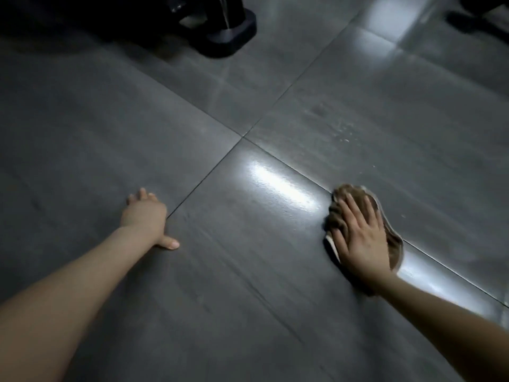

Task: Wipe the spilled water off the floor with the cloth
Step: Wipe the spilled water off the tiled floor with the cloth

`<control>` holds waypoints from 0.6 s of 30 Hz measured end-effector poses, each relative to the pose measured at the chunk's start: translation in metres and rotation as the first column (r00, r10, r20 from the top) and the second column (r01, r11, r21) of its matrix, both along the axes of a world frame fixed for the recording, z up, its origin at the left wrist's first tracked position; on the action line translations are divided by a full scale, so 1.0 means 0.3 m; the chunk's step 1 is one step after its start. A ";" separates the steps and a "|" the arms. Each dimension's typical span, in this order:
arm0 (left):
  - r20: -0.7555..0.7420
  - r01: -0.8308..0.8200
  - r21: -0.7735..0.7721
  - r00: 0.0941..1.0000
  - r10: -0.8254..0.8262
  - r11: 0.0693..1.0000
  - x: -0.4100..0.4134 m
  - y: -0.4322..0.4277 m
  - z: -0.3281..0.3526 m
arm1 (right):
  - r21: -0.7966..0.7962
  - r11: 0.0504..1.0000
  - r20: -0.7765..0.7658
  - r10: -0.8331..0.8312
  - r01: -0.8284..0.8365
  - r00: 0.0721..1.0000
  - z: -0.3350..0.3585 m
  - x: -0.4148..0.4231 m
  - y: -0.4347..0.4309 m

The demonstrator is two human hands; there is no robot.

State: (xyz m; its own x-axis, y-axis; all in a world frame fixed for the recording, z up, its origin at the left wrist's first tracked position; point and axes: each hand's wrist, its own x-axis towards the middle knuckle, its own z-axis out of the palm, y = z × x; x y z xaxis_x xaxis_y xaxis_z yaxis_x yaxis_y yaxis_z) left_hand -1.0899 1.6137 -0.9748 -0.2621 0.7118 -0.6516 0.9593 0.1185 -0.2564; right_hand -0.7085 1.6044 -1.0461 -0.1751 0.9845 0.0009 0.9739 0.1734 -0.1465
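Right hand [358, 238] flat, fingers straight, pressing brown cloth [394, 246] to the floor [248, 285], nearer and right of the grout cross [243, 138]. Left hand [146, 216] released, palm down, nearer and left of it. Water droplets [344, 133] lie right of the cross.

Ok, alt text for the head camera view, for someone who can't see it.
The right hand presses a brown cloth flat on a grey tiled floor, with water droplets on the tile beyond it. The left hand rests on the floor; a black base stands farther off.
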 end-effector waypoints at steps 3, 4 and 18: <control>0.022 -0.072 0.040 0.997 0.071 0.997 0.042 0.022 0.033 | -0.011 0.985 -0.010 -0.171 0.171 0.985 0.004 0.189 -0.250; 0.060 -0.101 0.076 0.993 0.097 0.992 0.074 0.032 0.039 | -0.011 0.978 -0.017 -0.209 0.208 0.978 0.005 0.248 -0.317; 0.290 -0.043 0.166 0.957 -0.007 0.985 0.683 0.098 -0.074 | -0.095 0.782 -0.020 -0.620 0.616 0.784 0.023 0.478 0.061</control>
State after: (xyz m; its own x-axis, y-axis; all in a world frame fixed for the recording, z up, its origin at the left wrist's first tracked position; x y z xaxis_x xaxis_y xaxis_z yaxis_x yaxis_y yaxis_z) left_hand -0.8849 1.6430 -0.9969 -0.0946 0.8145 -0.5724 0.9865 0.1539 0.0561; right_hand -0.5651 1.6227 -1.0393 0.4689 0.8788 -0.0888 0.8598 -0.4772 -0.1819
